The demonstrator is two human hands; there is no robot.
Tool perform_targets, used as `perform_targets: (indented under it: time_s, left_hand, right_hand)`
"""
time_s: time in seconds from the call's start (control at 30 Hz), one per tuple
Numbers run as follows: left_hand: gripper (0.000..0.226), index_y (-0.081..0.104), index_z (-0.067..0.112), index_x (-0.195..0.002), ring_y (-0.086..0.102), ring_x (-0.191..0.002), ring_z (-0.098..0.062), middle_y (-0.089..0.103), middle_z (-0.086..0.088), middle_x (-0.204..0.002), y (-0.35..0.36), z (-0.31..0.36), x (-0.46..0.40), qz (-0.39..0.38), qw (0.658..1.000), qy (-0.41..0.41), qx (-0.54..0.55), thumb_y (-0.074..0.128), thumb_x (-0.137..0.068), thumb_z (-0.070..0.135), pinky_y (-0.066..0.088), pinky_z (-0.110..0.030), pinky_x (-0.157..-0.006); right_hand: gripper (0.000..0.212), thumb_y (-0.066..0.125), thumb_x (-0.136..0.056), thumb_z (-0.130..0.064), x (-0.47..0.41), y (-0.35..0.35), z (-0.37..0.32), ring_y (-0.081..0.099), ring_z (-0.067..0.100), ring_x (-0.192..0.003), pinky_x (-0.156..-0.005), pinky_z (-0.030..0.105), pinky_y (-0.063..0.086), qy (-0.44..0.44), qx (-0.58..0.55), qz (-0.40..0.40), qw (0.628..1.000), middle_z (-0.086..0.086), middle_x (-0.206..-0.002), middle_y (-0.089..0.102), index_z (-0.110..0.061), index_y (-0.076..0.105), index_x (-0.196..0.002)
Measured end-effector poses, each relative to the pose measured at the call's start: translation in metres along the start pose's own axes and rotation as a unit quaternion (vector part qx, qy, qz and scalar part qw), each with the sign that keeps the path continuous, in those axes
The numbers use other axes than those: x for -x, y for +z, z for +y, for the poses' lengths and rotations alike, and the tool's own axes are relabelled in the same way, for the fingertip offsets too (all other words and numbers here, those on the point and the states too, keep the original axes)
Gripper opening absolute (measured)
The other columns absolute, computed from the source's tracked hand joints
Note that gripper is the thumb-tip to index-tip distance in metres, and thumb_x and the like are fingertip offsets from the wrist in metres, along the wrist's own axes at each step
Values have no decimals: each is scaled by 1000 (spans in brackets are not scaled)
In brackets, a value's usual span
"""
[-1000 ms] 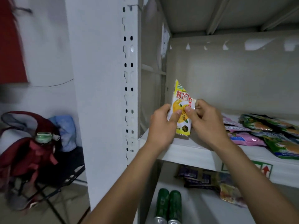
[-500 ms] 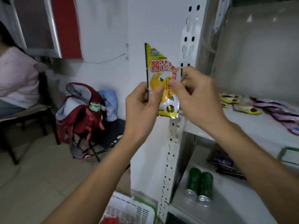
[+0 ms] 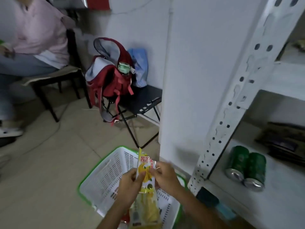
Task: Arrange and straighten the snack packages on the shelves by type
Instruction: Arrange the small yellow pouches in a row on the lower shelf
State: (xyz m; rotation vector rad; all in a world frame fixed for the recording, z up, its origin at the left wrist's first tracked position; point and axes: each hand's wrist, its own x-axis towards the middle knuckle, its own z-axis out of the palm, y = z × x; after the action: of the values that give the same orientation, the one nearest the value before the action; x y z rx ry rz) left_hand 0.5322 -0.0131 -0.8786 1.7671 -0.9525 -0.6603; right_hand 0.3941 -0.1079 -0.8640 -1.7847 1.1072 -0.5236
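Note:
A small yellow mango snack packet [image 3: 146, 169] with red lettering stands upright between both hands, low in the middle of the view. My left hand [image 3: 130, 184] pinches its left edge and my right hand [image 3: 165, 176] pinches its right edge. The packet hangs over a white basket with a green rim [image 3: 102, 176] on the floor. A larger yellow package [image 3: 145, 210] lies in the basket under my hands. The white metal shelf unit [image 3: 231, 113] stands to the right.
Two green cans [image 3: 245, 167] lie on the lower shelf, with dark packages [image 3: 283, 139] behind them. A red backpack [image 3: 110, 80] sits on a black folding stool. A seated person in pink [image 3: 33, 38] is at the far left. Tiled floor surrounds the basket.
Both hands carried the yellow packet away from the shelf, down and left, until it hangs over the floor basket. The view swung down from the shelf toward the floor.

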Motion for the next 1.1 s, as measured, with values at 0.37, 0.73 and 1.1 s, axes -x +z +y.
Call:
perform_targets:
  time_s: [0.37,0.73,1.1]
  left_hand:
    - [10,74,23,-104,68,-67,1,73,14,-69,33,-76,23,-102,985,-110,-80,65,-103,26,49,-19,-62]
    - [59,57,22,-139,58,-127,-30,61,-6,-135,20,-72,-1,-85,957,-79,-266,50,-97,62,49,-52,-105]
    - [35,74,23,-111,67,-103,-15,74,9,-110,10,146,-11,5,910,322,-262,53,-98,47,50,-30,-79]
  right_hand:
    - [25,65,-102,-26,22,50,88,64,20,-48,-54,49,58,129,-29,-32,991,12,-72,66,-3,68,-94]
    - [57,52,-101,-61,13,12,65,70,28,-106,-90,41,58,70,174,-42,981,9,-119,72,-20,56,-142]
    - [41,51,-106,-49,56,-117,-53,68,17,-111,-93,35,53,-83,255,133,954,-4,-126,72,-21,66,-133]
